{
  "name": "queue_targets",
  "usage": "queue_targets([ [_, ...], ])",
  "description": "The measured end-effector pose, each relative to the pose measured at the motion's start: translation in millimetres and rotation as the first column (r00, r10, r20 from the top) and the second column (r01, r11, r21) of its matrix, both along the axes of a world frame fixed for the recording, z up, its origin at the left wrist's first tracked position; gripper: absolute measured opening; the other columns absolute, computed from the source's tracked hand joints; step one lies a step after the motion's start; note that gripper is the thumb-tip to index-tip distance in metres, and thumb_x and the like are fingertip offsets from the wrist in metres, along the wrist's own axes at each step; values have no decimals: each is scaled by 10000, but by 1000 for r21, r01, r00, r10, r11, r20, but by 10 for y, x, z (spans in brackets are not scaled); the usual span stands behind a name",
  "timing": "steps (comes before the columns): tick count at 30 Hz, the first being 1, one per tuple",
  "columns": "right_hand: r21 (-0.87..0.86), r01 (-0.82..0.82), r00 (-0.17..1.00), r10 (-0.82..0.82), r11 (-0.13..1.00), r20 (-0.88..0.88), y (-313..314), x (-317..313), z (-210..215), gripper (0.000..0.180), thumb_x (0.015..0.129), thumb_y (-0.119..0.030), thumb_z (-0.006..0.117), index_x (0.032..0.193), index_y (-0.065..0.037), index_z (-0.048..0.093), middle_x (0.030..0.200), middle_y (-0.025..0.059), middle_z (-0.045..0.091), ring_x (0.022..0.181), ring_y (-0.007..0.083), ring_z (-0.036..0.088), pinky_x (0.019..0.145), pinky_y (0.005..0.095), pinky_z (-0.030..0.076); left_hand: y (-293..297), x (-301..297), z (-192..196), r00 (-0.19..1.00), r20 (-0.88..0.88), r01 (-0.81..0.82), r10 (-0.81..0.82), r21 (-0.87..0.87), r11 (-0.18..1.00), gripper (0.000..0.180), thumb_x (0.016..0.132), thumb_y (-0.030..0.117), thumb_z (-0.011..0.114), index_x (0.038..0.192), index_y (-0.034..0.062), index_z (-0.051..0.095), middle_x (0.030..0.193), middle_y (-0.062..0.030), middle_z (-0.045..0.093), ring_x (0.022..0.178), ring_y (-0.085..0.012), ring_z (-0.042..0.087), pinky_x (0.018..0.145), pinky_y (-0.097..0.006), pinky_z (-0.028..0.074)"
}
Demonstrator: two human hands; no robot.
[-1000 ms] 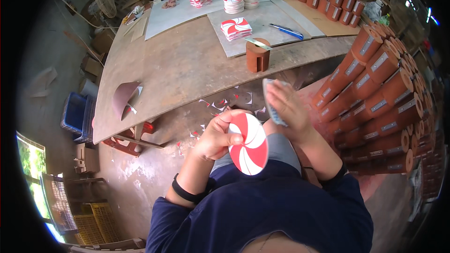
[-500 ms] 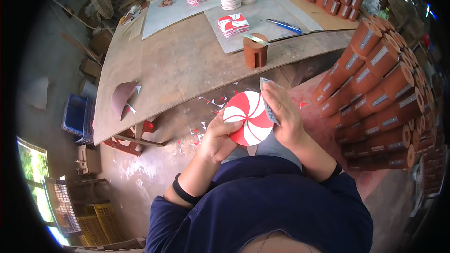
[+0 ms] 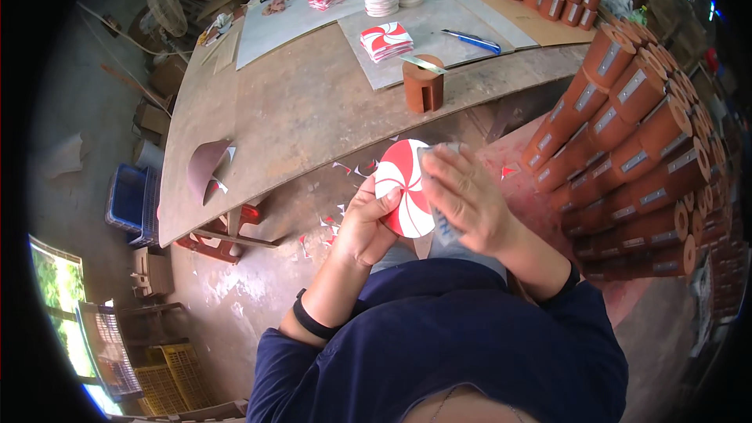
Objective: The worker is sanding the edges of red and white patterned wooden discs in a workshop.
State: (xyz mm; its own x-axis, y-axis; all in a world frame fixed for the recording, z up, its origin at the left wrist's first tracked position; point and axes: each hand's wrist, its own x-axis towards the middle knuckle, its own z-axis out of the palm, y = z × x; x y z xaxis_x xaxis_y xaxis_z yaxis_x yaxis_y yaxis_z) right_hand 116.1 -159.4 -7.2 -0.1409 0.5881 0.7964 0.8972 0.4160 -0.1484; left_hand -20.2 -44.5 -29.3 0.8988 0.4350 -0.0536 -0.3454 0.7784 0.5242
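My left hand (image 3: 371,217) grips a round disc (image 3: 405,180) with a red and white swirl, thumb on its face and fingers behind. My right hand (image 3: 468,200) presses a piece of sandpaper (image 3: 446,229), grey-backed with blue print, along the disc's right edge. That edge is hidden behind the paper and fingers. On the table, a stack of square swirl-printed pieces (image 3: 386,41) lies beyond my hands. Near it stands a slotted brown cylinder (image 3: 424,92) with a thin pale strip (image 3: 424,64) across its top. A blue utility knife (image 3: 473,42) rests to the right.
Stacked brown cylinders (image 3: 627,137) rise close on my right, with more at the table's far right. Stacks of round discs (image 3: 381,1) stand at the back of the table (image 3: 258,125). A curved brown piece (image 3: 206,168) lies left. Red and white scraps (image 3: 333,223) litter the floor.
My right hand and the sandpaper have moved left over the disc's edge. The disc has turned more edge-on and sits slightly further left and higher.
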Motion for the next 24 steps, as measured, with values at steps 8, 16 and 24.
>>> queue_targets([
  [8, -8, -102, 993, 102, 995, -66, -69, 13, 17, 504, 726, -35, 484, 1220, -24, 386, 1283, 164, 368, 1199, 294, 347, 987, 432, 236, -3, -31, 6, 998, -46, 43, -40, 66, 997, 412, 756, 3, 575, 1128, 18, 398, 1078, -125, 521, 997, -221, 519, 863, -359, 422],
  [16, 28, 65, 993, -62, 997, -96, -26, 143, 49, 393, 736, -64, 485, 1127, -21, 488, 1226, 151, 433, 1164, 284, 393, 966, 440, 266, 20, -5, 9, 1000, -22, 13, -11, 87, 996, 367, 756, -28, 557, 1107, 13, 458, 1040, -111, 553, 965, -210, 540, 846, -354, 441],
  [24, -62, 245, 969, -247, 967, -19, 10, 278, -47, 375, 754, -100, 459, 1118, -17, 491, 1221, 143, 443, 1174, 280, 383, 972, 448, 246, 54, -43, -18, 1000, -1, 27, -27, 129, 991, 419, 762, -18, 550, 1162, -13, 425, 1064, -112, 546, 971, -196, 535, 850, -327, 433],
])
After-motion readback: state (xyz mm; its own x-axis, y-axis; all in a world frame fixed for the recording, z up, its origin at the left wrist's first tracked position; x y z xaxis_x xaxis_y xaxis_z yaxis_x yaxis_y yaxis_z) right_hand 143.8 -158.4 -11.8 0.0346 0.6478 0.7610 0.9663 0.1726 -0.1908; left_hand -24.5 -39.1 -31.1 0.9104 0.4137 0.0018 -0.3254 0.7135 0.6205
